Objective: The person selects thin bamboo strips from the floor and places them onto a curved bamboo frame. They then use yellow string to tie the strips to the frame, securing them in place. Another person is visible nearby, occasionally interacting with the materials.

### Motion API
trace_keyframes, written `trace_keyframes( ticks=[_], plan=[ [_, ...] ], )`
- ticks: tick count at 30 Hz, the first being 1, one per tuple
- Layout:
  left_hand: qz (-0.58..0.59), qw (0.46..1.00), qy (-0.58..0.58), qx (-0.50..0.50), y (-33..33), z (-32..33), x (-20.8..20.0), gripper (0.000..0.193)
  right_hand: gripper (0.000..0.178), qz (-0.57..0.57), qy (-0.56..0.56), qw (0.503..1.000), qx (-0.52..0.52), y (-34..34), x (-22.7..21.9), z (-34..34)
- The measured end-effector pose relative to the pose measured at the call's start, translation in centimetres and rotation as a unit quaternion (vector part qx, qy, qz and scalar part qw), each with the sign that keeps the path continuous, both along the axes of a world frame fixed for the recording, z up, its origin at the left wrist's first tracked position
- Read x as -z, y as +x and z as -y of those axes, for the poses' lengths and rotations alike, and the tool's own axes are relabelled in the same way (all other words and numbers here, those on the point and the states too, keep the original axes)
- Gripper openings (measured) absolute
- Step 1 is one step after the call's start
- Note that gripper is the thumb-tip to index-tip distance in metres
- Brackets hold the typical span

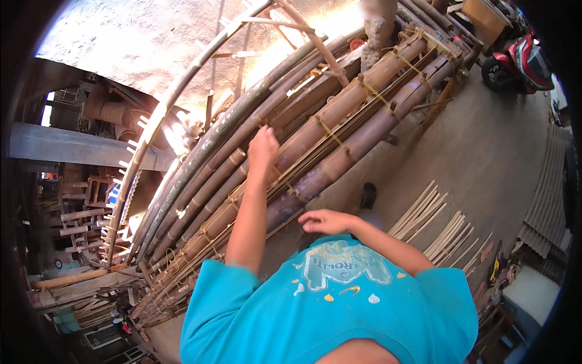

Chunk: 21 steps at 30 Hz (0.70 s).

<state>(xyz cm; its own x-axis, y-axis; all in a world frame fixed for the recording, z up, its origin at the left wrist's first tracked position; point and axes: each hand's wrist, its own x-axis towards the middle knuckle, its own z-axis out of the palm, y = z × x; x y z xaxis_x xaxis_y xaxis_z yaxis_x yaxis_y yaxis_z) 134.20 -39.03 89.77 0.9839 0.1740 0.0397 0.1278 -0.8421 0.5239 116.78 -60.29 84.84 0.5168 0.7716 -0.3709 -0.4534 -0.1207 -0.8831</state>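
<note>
My left hand (264, 146) is reached forward over a row of long bamboo poles. Its fingers are closed, and whatever may be in them is hidden. Right under it runs a thick brown bamboo pole (315, 131), bound with yellowish ties (329, 131) to a purplish-brown bamboo pole (364, 135). Thin strips lie along the gap between these two. My right hand (325, 222) hovers in front of my body, near the closer pole, with its fingers loosely bent and apart and nothing visible in them.
Beyond the bundle stands a curved bamboo rail (156, 124) with short pegs. Split bamboo strips (433, 227) lie on the floor at the right. A red motorbike (522, 65) is parked at the far right, near corrugated sheets (548, 194). Wooden frames (82, 221) are stacked at the left.
</note>
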Motion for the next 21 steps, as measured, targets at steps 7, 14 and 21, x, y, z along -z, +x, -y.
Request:
trace_keyframes(
  ticks=[7,14,21],
  plan=[
    [-0.081,0.992,0.073,0.058,-14.5,-0.9,1.6,0.03,0.019,-0.067,0.293,0.814,0.497,2.8,-5.0,-11.5],
    [-0.049,0.996,-0.061,0.052,-14.1,-1.6,2.2,0.03,0.058,0.563,-0.431,0.705,-0.034,15.5,-5.9,-15.2],
    [0.007,0.998,-0.064,0.015,-14.6,-3.7,6.0,0.029,0.042,0.389,0.027,0.919,-0.048,7.4,-14.6,-7.4]
  ],
)
